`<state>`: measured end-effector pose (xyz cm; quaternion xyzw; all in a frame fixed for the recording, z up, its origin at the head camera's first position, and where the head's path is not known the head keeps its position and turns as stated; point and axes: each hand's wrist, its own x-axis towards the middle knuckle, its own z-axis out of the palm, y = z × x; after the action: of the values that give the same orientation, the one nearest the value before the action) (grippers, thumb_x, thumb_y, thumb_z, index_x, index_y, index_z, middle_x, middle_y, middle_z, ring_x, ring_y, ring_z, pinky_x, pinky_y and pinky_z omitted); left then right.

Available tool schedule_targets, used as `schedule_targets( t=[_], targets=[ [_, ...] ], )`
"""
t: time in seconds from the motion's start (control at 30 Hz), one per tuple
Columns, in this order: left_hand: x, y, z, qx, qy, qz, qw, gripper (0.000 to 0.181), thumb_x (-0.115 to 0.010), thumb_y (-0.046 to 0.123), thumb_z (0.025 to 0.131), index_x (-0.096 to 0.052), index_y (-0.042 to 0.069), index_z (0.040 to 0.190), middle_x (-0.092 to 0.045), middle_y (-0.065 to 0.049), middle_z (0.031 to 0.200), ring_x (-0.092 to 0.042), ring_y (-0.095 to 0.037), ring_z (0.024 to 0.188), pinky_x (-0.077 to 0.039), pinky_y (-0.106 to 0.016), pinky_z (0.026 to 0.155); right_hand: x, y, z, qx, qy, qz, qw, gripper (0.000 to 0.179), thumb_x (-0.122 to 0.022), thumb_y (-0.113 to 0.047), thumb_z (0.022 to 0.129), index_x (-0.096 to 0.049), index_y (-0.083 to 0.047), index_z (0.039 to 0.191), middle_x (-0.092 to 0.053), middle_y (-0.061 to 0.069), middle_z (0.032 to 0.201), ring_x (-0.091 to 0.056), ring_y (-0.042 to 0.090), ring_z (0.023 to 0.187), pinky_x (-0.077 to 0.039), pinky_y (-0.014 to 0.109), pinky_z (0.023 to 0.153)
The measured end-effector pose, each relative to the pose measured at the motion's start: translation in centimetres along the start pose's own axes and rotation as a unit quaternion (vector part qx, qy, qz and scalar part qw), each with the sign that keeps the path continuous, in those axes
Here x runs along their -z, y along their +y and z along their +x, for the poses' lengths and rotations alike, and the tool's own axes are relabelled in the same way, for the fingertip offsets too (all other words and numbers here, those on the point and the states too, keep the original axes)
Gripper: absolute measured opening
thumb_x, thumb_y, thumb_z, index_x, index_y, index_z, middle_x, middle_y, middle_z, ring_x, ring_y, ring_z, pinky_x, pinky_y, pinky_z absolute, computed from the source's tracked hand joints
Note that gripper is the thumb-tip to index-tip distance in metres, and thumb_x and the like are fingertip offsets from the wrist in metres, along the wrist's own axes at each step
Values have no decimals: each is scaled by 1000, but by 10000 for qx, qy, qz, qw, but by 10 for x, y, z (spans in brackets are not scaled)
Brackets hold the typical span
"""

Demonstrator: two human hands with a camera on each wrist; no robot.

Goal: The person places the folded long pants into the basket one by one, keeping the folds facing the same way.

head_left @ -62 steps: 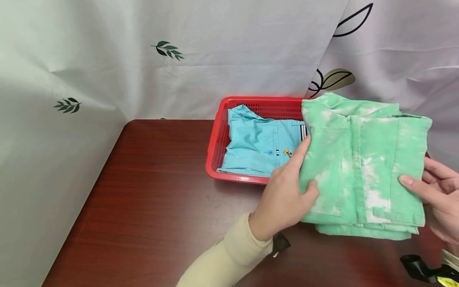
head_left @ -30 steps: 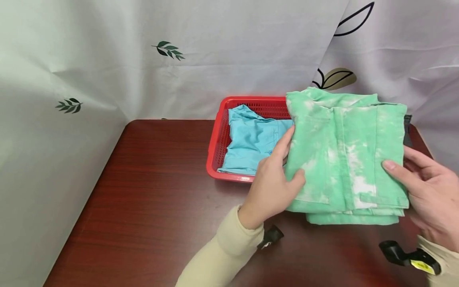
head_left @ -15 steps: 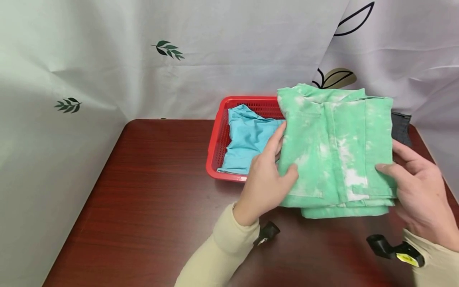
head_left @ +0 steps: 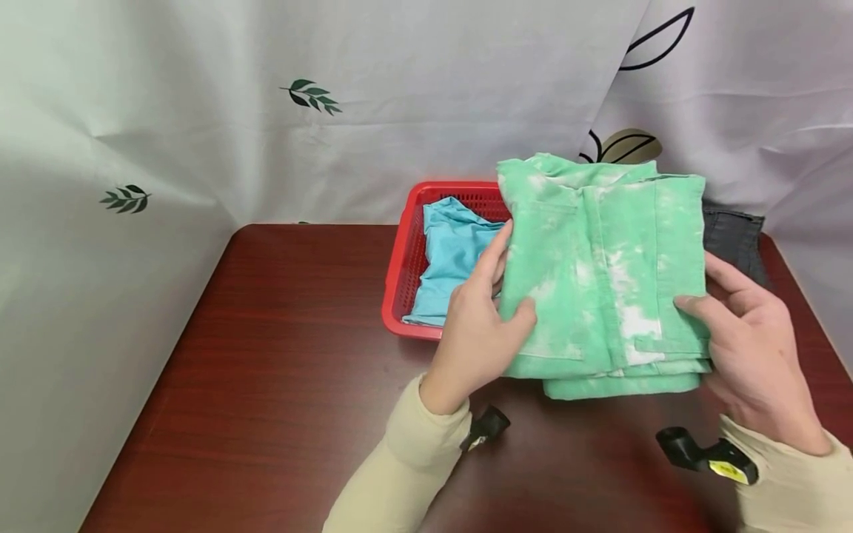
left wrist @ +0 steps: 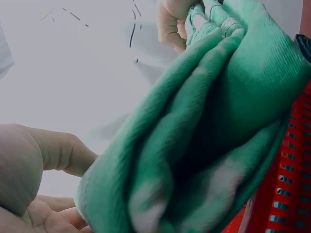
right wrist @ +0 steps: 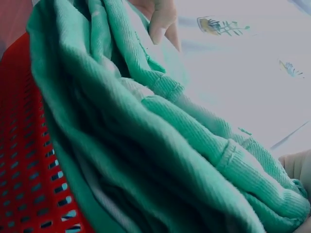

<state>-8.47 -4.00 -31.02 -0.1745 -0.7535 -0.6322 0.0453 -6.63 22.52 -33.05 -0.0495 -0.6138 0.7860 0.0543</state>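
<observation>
A folded green-and-white tie-dye garment (head_left: 600,274) is held up between both hands in the head view, in front of the basket. My left hand (head_left: 476,326) grips its left edge, thumb on the front and fingers behind. On the opposite edge my right hand (head_left: 753,348) pinches it the same way. Thick stacked folds of the green garment (left wrist: 184,126) fill the left wrist view; the right wrist view shows the layered lower edge of the garment (right wrist: 160,131). Behind it, a light blue folded garment (head_left: 453,252) lies in the red basket (head_left: 393,296), partly hidden.
Dark grey folded cloth (head_left: 733,237) lies at the back right, half covered by the green garment. Everything stands on a reddish-brown wooden table (head_left: 280,355). A white curtain with leaf prints (head_left: 400,96) hangs close behind the table's far edge.
Both hands have carried the green garment leftward and slightly up, over more of the basket. The blue garment is more covered now, and the dark grey cloth has come into sight.
</observation>
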Motion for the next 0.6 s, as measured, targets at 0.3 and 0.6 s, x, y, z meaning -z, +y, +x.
schedule_targets(
  t=[0.3, 0.6],
  targets=[
    [9, -2, 2, 128, -1, -94, 9999, 83, -65, 2, 89, -29, 29, 158, -52, 7, 147, -55, -7, 125, -51, -30, 97, -6, 1, 3, -200, -219, 427, 9986, 56, -58, 7, 97, -49, -10, 149, -72, 7, 112, -75, 21, 76, -59, 34, 59],
    [15, -5, 6, 75, 73, -149, 9998, 82, -64, 1, 89, -30, 26, 159, -52, 6, 146, -56, -8, 124, -51, -29, 96, -15, 2, 9, -284, -238, 432, 9984, 56, -58, 5, 97, -46, -9, 150, -71, 7, 109, -75, 21, 77, -59, 33, 60]
  ],
)
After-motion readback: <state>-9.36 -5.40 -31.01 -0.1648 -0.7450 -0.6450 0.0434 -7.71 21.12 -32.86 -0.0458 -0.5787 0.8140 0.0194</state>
